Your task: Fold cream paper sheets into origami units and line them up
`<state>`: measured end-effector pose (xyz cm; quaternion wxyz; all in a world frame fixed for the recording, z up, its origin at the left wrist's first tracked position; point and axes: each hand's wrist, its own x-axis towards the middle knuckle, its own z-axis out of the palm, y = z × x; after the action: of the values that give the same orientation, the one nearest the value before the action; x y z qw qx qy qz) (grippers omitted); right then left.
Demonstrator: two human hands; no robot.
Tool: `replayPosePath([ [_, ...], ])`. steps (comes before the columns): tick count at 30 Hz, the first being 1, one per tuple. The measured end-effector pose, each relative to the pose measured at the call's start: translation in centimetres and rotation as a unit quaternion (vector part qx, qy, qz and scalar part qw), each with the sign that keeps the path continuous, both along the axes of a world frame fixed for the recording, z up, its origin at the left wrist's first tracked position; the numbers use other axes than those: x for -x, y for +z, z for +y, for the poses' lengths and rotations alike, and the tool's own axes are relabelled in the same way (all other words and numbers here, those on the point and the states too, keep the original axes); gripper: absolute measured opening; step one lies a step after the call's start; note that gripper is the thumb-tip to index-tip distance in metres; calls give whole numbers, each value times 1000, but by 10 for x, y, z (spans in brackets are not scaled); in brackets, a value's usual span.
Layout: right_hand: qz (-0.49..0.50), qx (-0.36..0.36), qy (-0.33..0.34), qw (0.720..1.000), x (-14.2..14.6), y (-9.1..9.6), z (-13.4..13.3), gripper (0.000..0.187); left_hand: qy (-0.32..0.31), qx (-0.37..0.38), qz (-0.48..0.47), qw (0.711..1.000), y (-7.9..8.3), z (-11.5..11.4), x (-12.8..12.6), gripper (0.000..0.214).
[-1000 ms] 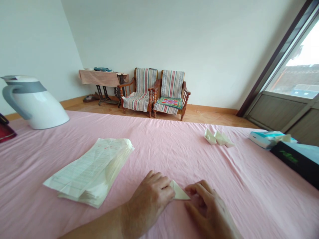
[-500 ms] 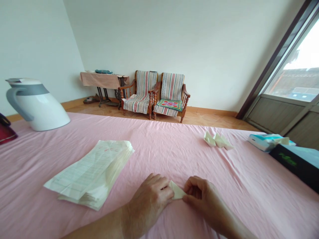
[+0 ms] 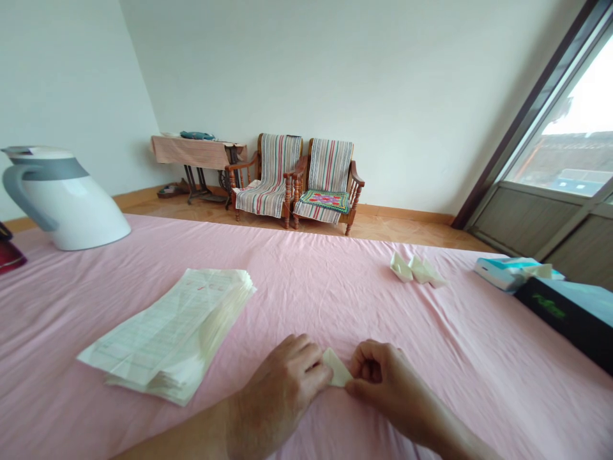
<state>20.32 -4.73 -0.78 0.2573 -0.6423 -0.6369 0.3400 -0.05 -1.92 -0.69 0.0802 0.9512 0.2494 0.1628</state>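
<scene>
One small folded paper point(image 3: 338, 370) kept in place from both sides

The paper is seen low at the pink cloth point(image 3: 297, 300), between the left hand point(image 3: 280, 391) and the right hand point(image 3: 387, 377); whether its right corner is lifted cannot be told. A crooked crease seems the likeliest fault: if the right corner is pulled while the left end is gripped too loosely, the layers could be slid out of line. A tear might be caused by too hard a pinch at the tip, as the paper looks thin. Uneven pressing could also be brought about by the soft, wrinkled cloth beneath.

By the left hand, the paper's left end is covered; its fingers are bent and drawn together, and the exact grip underneath is hidden. By the right hand, the right corner is pinched at the thumb, with the forefinger curled close to it and the other fingers tucked in. To the left, a stack of paper point(image 3: 167, 332) is laid apart from the fold; farther off on the right, folded pieces point(image 3: 420, 271) are set close together.
</scene>
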Motion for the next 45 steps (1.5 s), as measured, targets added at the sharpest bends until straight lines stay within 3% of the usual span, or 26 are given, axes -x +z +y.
replayPosePath([
  [6, 15, 19, 32, 999, 1, 2, 5, 10, -14, -14, -8, 1000, -2, 1, -1, 11],
  [17, -101, 2, 40, 994, 5, 17, 4, 8, -64, -2, -9, 998, 4, 2, -2, 9],
  [24, -113, -14, 39, 993, 6, 7, 5, 11, -83, -24, 0, 996, 8, 2, -1, 12],
  [35, -55, -10, 21, 998, 1, -1, 5, 11, -72, -46, 13, 996, 2, 3, 0, 14],
  [42, 4, -32, 41, 999, -3, -1, 4, 19, -67, -64, 42, 995, 7, 2, 1, 14],
  [45, 42, -27, 47, 998, -6, -3, 3, 15, -59, -60, 41, 996, 5, 2, 2, 14],
])
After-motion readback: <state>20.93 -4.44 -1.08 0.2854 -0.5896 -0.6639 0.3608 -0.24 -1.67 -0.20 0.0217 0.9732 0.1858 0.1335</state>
